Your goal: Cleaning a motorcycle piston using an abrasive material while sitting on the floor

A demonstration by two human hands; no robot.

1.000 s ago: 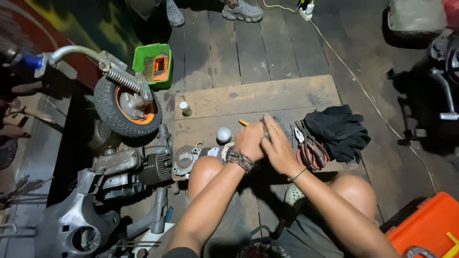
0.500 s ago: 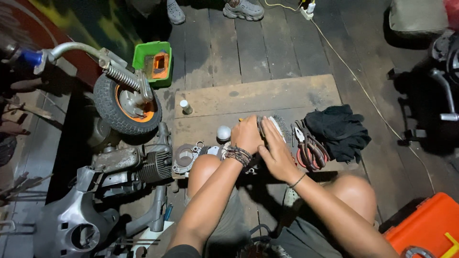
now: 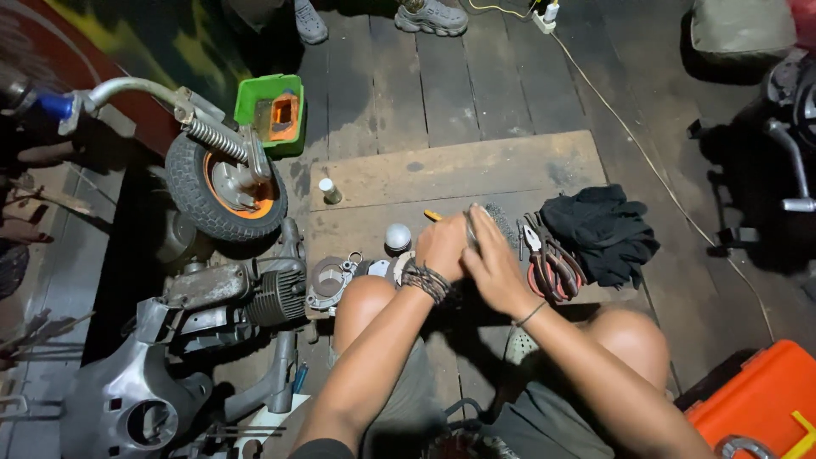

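Lying on dark wooden floorboards [image 3: 510, 76]: one pale plywood board [image 3: 476, 170], scuffed and stained, serving as work surface.

Left hand [image 3: 442, 246], braided wristband: fingers curled closed around a small metal part [image 3: 470, 228], held just above the board's near edge. Right hand [image 3: 493, 268], thin wrist cord: fingers bent over the same part from the side, touching it; exact grip hidden.

On the board: small white bottle [image 3: 329, 190]; round white knob [image 3: 397, 237]; orange-handled tool [image 3: 433, 216], mostly hidden behind left hand; pliers [image 3: 548, 255] with red-and-black grips, just right of the hands; crumpled black cloth [image 3: 603, 229], beside the pliers.

Off the board, left: scooter front wheel [image 3: 225, 187] with orange rim and coil spring; green plastic tray [image 3: 272, 110]; finned engine block [image 3: 246, 293]; round metal cover [image 3: 327, 279]; grey body panel [image 3: 127, 404].

Far edge: white cable [image 3: 646, 161] crossing the floor; two grey shoes [image 3: 429, 15]. Lower right corner: orange toolbox [image 3: 756, 399].
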